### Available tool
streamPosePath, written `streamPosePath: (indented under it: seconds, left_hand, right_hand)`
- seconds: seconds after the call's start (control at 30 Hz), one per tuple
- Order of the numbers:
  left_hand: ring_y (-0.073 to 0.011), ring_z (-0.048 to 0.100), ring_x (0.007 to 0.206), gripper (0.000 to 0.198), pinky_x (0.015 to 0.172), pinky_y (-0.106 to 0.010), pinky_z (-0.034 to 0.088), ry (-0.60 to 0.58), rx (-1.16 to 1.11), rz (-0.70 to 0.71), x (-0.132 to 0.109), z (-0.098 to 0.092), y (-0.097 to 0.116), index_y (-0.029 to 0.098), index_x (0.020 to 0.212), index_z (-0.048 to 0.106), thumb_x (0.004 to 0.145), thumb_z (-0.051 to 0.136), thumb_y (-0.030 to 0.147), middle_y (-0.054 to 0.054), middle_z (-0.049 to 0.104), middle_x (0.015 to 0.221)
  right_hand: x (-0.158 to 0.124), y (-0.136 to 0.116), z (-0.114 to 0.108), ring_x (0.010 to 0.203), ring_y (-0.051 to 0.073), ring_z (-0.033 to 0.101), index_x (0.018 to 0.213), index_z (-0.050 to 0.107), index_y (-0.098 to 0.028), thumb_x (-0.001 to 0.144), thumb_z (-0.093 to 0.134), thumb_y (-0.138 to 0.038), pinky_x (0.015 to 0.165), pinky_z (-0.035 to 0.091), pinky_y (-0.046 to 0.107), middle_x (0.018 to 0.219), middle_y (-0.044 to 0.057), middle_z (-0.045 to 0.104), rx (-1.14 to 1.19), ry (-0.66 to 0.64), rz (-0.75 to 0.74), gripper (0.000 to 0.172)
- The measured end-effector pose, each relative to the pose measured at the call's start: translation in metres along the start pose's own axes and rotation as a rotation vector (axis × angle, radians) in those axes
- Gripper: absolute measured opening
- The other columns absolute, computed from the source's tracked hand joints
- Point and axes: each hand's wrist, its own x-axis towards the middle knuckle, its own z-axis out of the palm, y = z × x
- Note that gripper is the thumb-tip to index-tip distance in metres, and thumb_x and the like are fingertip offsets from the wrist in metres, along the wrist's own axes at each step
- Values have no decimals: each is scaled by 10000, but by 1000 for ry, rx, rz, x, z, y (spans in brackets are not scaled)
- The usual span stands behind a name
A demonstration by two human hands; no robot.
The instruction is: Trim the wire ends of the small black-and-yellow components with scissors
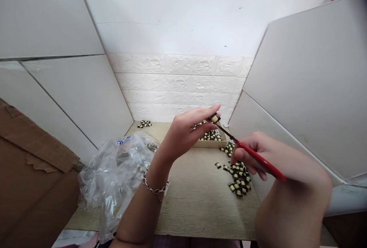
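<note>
The left hand (pixel 183 133) pinches the component (pixel 214 118), red tool (pixel 259 159) touching it.

Red-handled tool (pixel 259 159): tip hidden by the part (pixel 214 118) in left hand (pixel 185 131). Plastic bag (pixel 113 173) contents indistinct.

No writing can be read on the yellow-black parts (pixel 239 177), plastic bag (pixel 114 171) or wall panels (pixel 309 87).

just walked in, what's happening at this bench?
The left hand pinches one yellow-and-black part in its fingers, raised above the table. The right hand holds a red-handled tool with its tip at that part. More such parts lie in a loose pile on the right and in a shallow tray behind; a clear plastic bag sits left.
</note>
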Motion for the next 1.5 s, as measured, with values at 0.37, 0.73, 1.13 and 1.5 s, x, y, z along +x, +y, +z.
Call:
streamPosePath:
  seconds: [0.37, 0.73, 1.13, 1.5]
  left_hand:
    - [-122, 612, 912, 447, 843, -280, 514, 22, -7, 10, 0, 1, -2, 279, 1178, 511, 753, 589, 168, -2, 663, 1013]
    - [-114, 610, 918, 445, 842, -251, 515, 60, -39, -2, 0, 3, -3, 259, 1166, 527, 741, 600, 152, -9, 663, 1014]
    - [-125, 612, 920, 427, 837, -270, 517, 57, -21, 2, 0, 4, -3, 257, 1165, 528, 752, 588, 166, -13, 662, 1014]
    - [-115, 604, 927, 441, 844, -260, 508, 36, -18, 7, 0, 4, -3, 261, 1177, 516, 756, 581, 149, -14, 659, 1018]
  right_hand:
    - [-1, -5, -1, 389, 58, 398, 530, 447, -159, 748, 525, -468, 388, 270, 197, 463, -27, 460, 47, -13, 40, 386]
    - [-2, -7, -1, 390, 51, 377, 600, 501, -157, 763, 520, -436, 393, 282, 190, 466, -40, 454, 44, -1, 27, 323]
    - [-2, -4, -1, 386, 55, 358, 547, 462, -164, 768, 485, -488, 393, 283, 202, 455, -39, 439, -10, 5, 36, 393]
    - [-1, -7, -2, 385, 51, 364, 521, 437, -160, 768, 514, -447, 393, 239, 201, 448, -41, 430, 4, -8, 38, 387]
